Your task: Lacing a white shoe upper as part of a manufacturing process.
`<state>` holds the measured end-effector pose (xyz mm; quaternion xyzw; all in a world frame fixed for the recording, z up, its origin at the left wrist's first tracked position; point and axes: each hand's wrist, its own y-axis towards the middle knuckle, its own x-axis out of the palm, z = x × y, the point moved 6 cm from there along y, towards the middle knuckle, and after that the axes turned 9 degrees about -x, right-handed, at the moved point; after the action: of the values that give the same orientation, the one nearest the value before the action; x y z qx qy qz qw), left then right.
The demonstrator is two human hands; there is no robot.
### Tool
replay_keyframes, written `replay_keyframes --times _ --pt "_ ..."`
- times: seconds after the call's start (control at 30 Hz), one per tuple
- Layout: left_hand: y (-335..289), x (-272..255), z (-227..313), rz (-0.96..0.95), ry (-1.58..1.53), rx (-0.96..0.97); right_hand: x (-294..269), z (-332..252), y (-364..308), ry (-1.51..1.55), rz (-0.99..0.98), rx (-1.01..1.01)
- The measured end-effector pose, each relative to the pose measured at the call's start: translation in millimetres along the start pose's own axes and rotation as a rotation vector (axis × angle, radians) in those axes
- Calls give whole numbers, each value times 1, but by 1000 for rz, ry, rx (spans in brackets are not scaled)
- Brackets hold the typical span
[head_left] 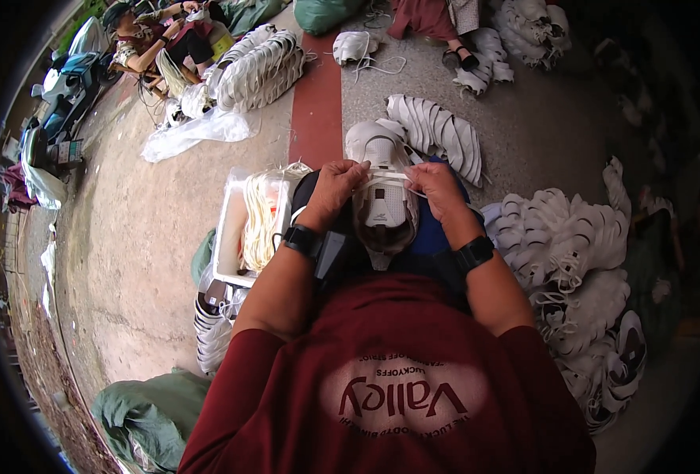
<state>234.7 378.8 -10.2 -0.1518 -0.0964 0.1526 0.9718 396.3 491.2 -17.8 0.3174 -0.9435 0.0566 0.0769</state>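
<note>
A white shoe upper (375, 147) lies lengthwise over my lap, its tongue toward me. Across its eyelets runs a white shoelace (387, 175). At the upper's left edge my left hand (338, 186) is closed, thumb and fingertips pinching the lace. My right hand (438, 189) pinches the lace at the right edge, its fingers curled. Just beyond the upper, a row of nested white shoe uppers (438, 130) leans away to the right. To the left of my knees stands a white foam box (229, 237) with a bundle of cream laces (258, 225) inside.
Large heaps of white uppers (559, 237) line my right side. A green sack (152, 415) sits at lower left. Farther off are clear plastic sheeting (200, 134), more stacked uppers (259, 71), a seated person (148, 51) and parked scooters (69, 87). Another person's foot (464, 57) shows at the top.
</note>
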Motion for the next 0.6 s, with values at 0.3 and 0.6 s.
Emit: replay_keyframes --times 0.3,0.6 --pt "14 -17 -27 386 129 -32 -1 5 6 -414 -39 -79" --pt "-7 -10 -2 565 864 37 1 -10 -8 -117 80 110"
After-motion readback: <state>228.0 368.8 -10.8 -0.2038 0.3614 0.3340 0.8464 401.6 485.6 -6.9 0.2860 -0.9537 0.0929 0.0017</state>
